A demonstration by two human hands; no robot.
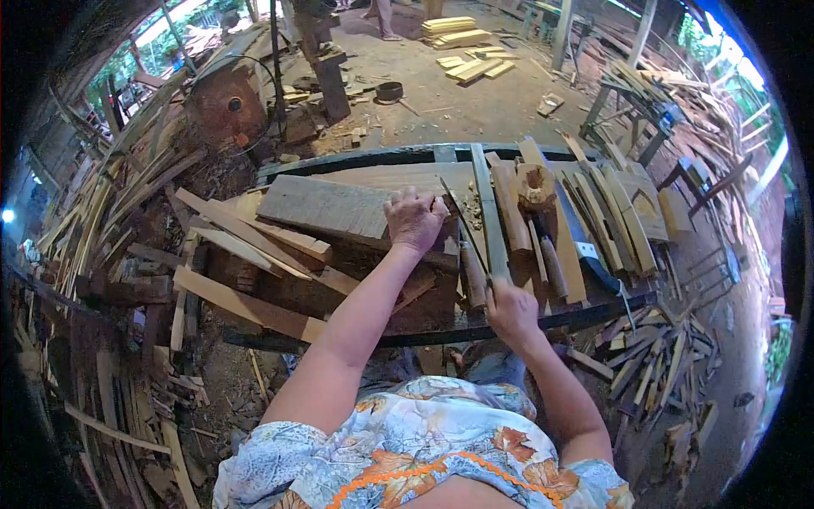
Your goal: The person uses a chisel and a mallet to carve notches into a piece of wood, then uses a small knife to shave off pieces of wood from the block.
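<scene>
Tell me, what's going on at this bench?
A person is at a cluttered workbench in a wood yard. Their left hand rests, fingers curled, on the end of a grey plank. Their right hand grips a long thin blade that points across the bench. A saw, a short hollow log and wood strips lie to the right.

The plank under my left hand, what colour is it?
Weathered grey. The head view shows the plank under the left hand best.
</scene>
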